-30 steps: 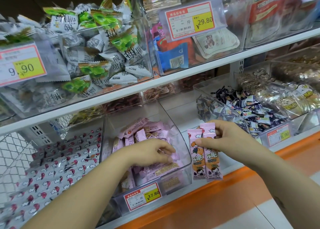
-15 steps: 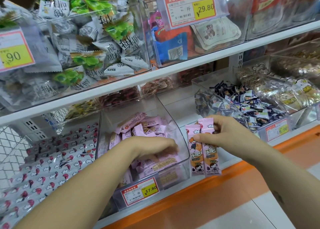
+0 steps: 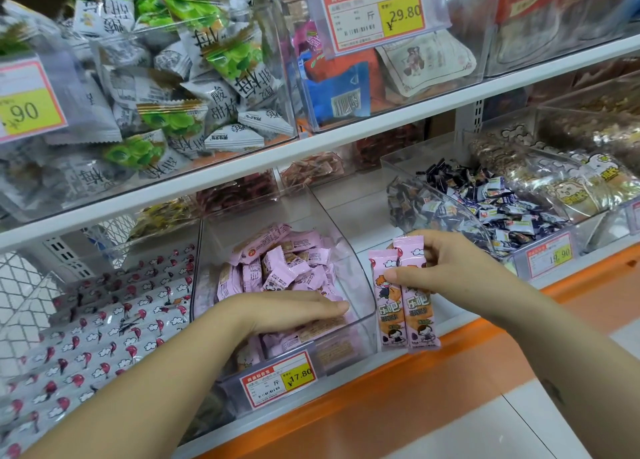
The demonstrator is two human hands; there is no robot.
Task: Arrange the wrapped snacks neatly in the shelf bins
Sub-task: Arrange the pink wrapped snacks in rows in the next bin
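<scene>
**Q:** Which step are you on?

**A:** Mid-sort. My left hand (image 3: pixel 287 311) lies flat on the pink snacks (image 3: pixel 277 268) in the clear bin (image 3: pixel 362 320), lower centre. My right hand (image 3: pixel 450 271) pinches two pink sticks (image 3: pixel 405 306) just right of it. Next, probably: lay them in, lined up.

Bare left hand (image 3: pixel 277 311), bare right hand (image 3: pixel 453 271), dark-marked right forearm (image 3: pixel 552 391)

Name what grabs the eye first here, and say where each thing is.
The right hand pinches two pink snack sticks upright at centre, just right of the clear bin. The left hand lies flat on the pink wrapped snacks heaped in that bin. On the upper shelf, a yellow 29.80 price tag and green-and-white packets at upper left stand out.
</scene>
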